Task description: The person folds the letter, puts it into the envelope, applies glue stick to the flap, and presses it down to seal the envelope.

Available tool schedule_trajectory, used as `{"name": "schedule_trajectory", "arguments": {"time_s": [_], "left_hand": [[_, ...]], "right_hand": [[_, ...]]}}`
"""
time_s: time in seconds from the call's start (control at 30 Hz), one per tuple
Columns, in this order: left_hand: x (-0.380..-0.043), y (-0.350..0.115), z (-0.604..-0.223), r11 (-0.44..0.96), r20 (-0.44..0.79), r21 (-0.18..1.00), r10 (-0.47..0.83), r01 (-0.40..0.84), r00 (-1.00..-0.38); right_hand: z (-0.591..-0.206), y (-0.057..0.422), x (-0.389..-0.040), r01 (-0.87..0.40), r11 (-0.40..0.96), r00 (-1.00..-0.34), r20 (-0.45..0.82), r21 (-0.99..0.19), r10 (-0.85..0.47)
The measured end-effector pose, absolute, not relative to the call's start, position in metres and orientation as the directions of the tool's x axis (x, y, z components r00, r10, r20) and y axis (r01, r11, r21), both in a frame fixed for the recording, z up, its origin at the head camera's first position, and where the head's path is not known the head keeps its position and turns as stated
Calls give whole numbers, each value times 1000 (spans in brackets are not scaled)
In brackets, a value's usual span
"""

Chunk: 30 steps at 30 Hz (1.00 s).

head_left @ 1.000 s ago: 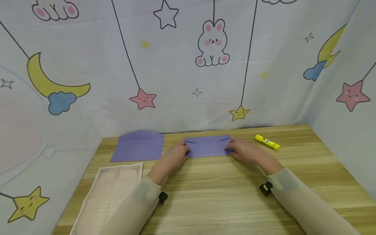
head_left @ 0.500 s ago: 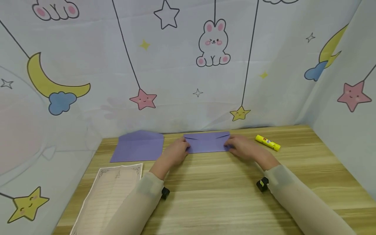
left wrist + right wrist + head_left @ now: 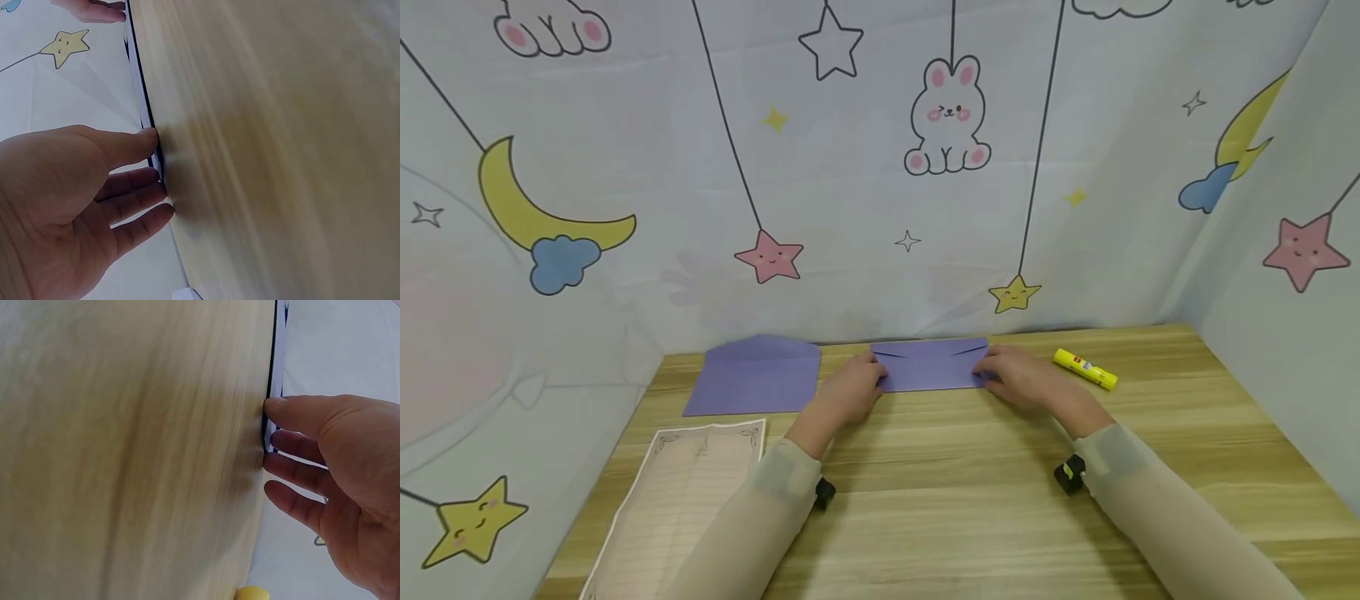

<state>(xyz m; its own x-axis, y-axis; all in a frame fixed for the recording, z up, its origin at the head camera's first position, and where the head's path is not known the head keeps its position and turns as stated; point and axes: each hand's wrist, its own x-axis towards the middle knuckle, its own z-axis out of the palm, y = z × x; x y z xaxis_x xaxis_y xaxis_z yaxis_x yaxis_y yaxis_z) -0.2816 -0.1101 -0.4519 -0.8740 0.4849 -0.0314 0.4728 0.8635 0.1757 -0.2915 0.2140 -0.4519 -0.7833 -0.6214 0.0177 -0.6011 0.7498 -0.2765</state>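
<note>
A purple envelope [image 3: 931, 367] lies near the table's back edge, its flap side marked by two slanted folds at the top corners. My left hand [image 3: 852, 388] holds its left end and my right hand [image 3: 1015, 377] its right end. In the left wrist view, the thumb [image 3: 140, 145] of the left hand presses at the envelope's near edge, with the other fingers at its end. The right wrist view shows the right hand [image 3: 356, 456] in a mirrored grip, thumb at the thin edge and fingers spread below it.
A second purple envelope [image 3: 756, 379] with its flap raised lies at the back left. Lined letter paper [image 3: 677, 508] with an ornate border lies in front of it, partly under the left sleeve. A yellow glue stick [image 3: 1085, 369] lies right of the right hand. A printed curtain [image 3: 850, 183] hangs behind the wooden table.
Both hands have slid the purple envelope a little farther back on the table, then stayed nearly still over the last half second. The head view has shifted slightly.
</note>
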Motion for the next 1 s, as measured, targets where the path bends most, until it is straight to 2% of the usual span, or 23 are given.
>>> {"name": "schedule_trajectory", "arguments": {"time_s": [0.17,0.37,0.7,0.87,1.0], "left_hand": [[-284,-115,-453,846,15,282,468,453,-883],[-281,-137,-440,853,29,398,355,337,-934],[-247,-204,-409,903,87,357,223,240,-971],[-220,-252,-404,922,63,359,130,144,-989],[-198,-289,-406,939,12,341,39,41,-999]], "right_hand": [[-448,216,-286,-570,762,-806,27,-307,-592],[-437,217,-273,-537,769,-831,61,-347,-553],[-418,220,-237,-542,731,-830,130,-415,-542],[-415,221,-222,-568,699,-815,177,-435,-551],[-417,222,-211,-546,689,-825,164,-477,-541]]}}
